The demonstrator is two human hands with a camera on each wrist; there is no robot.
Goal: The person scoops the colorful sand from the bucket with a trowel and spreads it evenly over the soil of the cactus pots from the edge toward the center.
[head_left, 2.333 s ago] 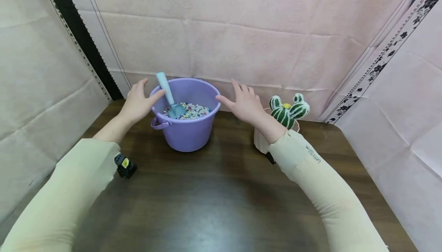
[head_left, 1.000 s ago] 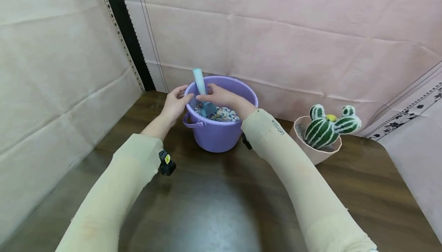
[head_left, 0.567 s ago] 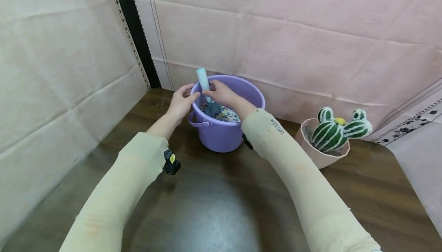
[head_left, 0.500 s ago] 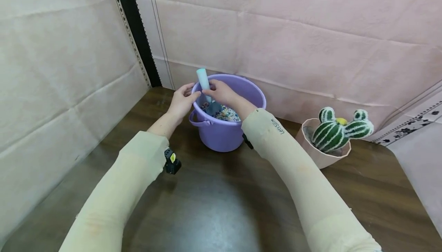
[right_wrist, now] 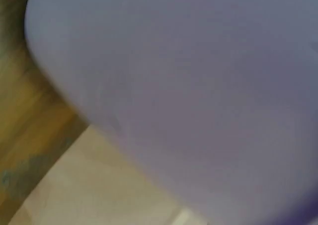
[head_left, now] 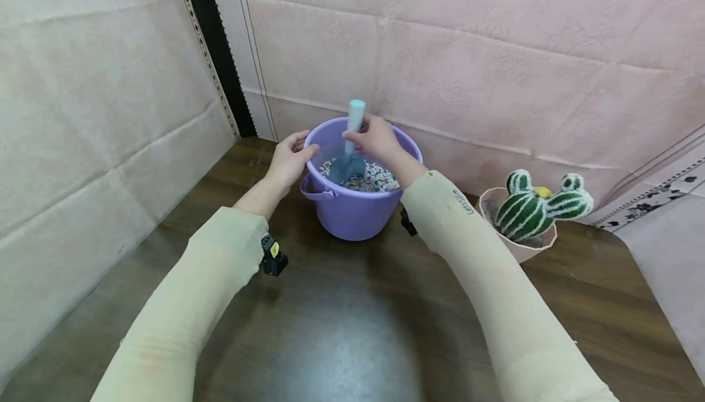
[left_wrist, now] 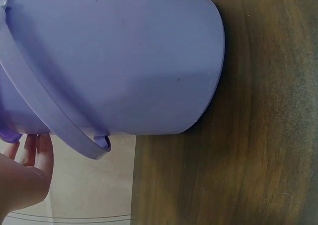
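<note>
Pale cloth walls (head_left: pixel 451 41) behind a dark wood-grain table (head_left: pixel 330 316), and my left hand (head_left: pixel 286 160) pinches the rim of the purple bucket (head_left: pixel 352 215); inside, the light-blue scoop (head_left: pixel 343 171) tilts, blade among multicoloured granules (head_left: pixel 380 177); my right hand (head_left: pixel 380 141), apart from the left, grips its handle; farther right, a white-striped green cactus (head_left: pixel 523 215) sits in a pale-pink pot (head_left: pixel 523 251).

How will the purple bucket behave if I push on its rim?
The bucket looks like smooth plastic, so it may slide. It narrows downward, so it could tip, though the colourful bits inside probably add steadying weight.
</note>
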